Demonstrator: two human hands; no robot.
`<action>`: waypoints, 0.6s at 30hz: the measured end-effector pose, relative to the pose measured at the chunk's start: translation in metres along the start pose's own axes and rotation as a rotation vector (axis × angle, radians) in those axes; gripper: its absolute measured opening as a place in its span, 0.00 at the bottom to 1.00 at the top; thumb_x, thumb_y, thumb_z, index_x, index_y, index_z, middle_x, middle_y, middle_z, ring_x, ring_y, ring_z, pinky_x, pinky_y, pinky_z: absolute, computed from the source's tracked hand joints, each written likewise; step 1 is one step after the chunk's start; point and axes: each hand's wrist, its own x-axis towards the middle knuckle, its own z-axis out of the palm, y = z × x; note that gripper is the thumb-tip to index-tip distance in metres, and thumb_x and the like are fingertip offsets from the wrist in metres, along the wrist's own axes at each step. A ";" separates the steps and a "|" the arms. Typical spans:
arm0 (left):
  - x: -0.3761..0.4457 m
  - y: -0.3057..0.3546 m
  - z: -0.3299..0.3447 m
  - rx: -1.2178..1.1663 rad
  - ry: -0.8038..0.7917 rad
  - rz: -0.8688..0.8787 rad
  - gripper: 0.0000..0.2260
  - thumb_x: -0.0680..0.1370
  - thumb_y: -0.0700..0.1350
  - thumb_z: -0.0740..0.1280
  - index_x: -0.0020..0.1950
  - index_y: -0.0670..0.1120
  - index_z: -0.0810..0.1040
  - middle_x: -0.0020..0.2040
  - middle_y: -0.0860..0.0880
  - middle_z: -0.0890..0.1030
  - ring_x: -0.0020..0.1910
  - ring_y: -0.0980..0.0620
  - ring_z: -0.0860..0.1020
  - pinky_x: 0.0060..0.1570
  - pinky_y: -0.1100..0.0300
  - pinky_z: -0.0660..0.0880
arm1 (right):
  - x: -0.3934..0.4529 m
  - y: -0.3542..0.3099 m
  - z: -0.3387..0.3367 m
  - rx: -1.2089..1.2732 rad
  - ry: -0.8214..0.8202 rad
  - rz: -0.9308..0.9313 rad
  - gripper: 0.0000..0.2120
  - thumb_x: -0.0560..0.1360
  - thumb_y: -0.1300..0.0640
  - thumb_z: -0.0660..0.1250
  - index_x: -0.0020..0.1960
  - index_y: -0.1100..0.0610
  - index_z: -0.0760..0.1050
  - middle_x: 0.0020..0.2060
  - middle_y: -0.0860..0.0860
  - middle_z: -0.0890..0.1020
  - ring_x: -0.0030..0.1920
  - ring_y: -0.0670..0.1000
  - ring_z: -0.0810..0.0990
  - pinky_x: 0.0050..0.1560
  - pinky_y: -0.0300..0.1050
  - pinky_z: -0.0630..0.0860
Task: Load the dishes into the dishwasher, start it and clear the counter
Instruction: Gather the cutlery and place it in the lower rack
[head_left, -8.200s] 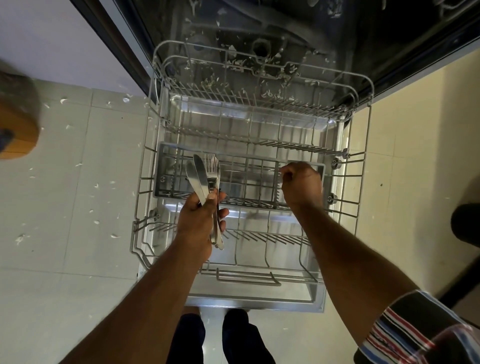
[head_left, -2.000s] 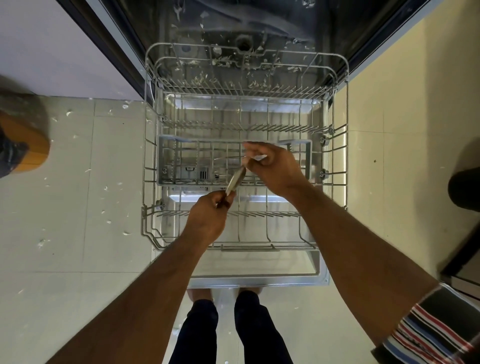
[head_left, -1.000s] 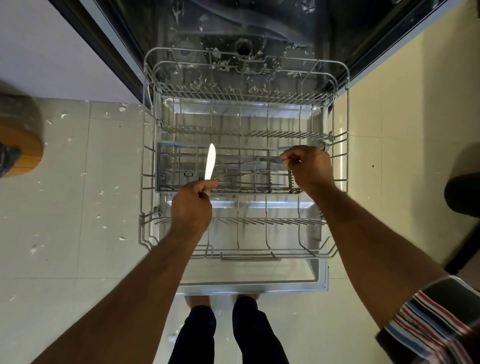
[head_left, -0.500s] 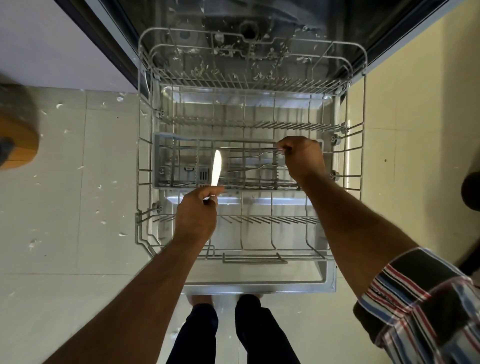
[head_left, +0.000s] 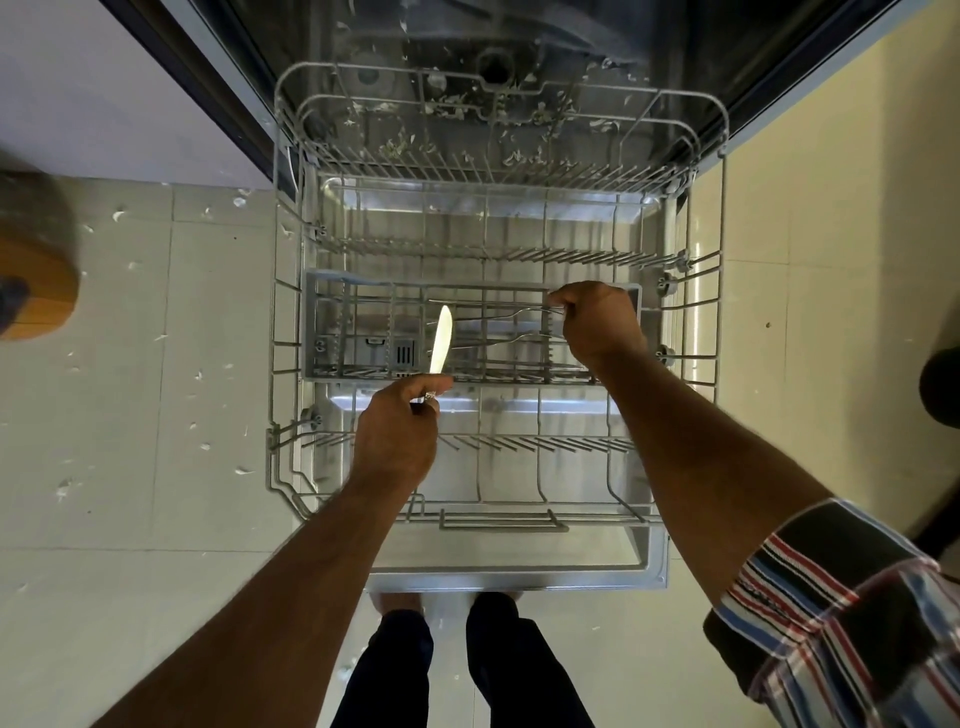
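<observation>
The dishwasher's lower wire rack (head_left: 280, 364) is pulled out over the open door. A grey cutlery basket (head_left: 332, 332) lies across its middle. My left hand (head_left: 397, 434) grips a table knife (head_left: 441, 340) by the handle, blade pointing up over the basket's front edge. My right hand (head_left: 597, 325) sits at the basket's right end and pinches the handle of a fork (head_left: 498, 315) that lies lengthwise in the basket. A second fork (head_left: 493, 342) lies just below it.
The open dishwasher tub (head_left: 493, 62) is at the top, flecked with debris. Pale floor tiles (head_left: 156, 415) dotted with white bits flank the rack. A wooden round object (head_left: 36, 291) sits at the left edge, a dark object (head_left: 943, 387) at the right. My legs (head_left: 457, 670) stand below the door.
Over the last seconds my left hand went from several pieces of cutlery to only the knife. My right hand moved forks into the basket's right end and stays on one.
</observation>
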 end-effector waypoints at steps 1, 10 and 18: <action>0.000 -0.001 0.000 -0.001 -0.001 0.002 0.13 0.82 0.38 0.65 0.60 0.52 0.82 0.60 0.51 0.83 0.54 0.49 0.82 0.57 0.50 0.80 | -0.003 -0.002 -0.002 0.014 0.027 -0.009 0.20 0.80 0.69 0.60 0.63 0.53 0.81 0.63 0.52 0.82 0.62 0.52 0.81 0.62 0.41 0.76; -0.002 0.015 -0.007 0.298 -0.114 0.164 0.12 0.82 0.38 0.64 0.58 0.50 0.83 0.62 0.51 0.82 0.61 0.51 0.80 0.57 0.65 0.71 | -0.059 -0.043 -0.023 0.139 -0.146 -0.408 0.19 0.79 0.61 0.69 0.68 0.51 0.77 0.66 0.49 0.79 0.64 0.44 0.76 0.65 0.40 0.73; 0.008 0.018 -0.012 0.500 -0.086 0.390 0.15 0.79 0.35 0.66 0.56 0.52 0.84 0.57 0.49 0.85 0.56 0.49 0.82 0.59 0.49 0.79 | -0.064 -0.036 -0.031 -0.177 -0.192 -0.515 0.11 0.81 0.61 0.65 0.58 0.55 0.84 0.54 0.53 0.84 0.54 0.52 0.81 0.59 0.47 0.76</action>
